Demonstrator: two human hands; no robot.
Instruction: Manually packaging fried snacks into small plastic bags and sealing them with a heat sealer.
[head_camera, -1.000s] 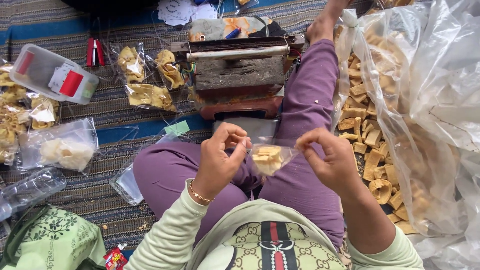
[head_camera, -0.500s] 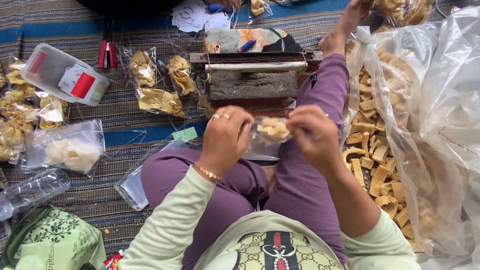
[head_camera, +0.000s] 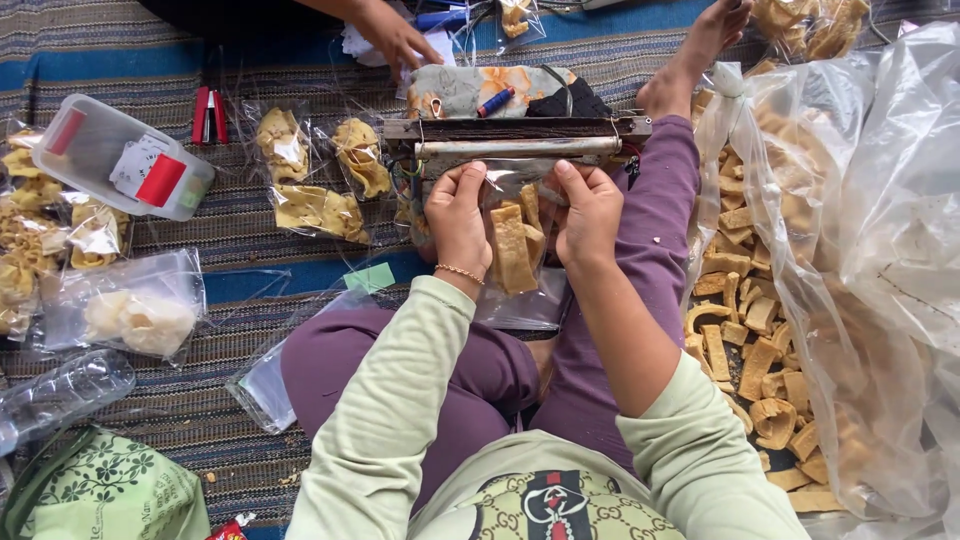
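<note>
While both hands grip it by its upper corners, the small clear bag (head_camera: 515, 245) of yellow snack strips lies with its open top tucked under the metal bar of the heat sealer (head_camera: 515, 148). The left hand (head_camera: 457, 212) pinches the bag's left edge, and the right hand (head_camera: 590, 210) pinches its right edge. Just right of the person's leg, a big plastic sack (head_camera: 800, 250) holds loose snack pieces. Sealed packets (head_camera: 315, 170) lie on the striped mat (head_camera: 200, 230) left of the sealer, near a clear box (head_camera: 120, 155). Another person's hand (head_camera: 395, 38) reaches in at the top.
</note>
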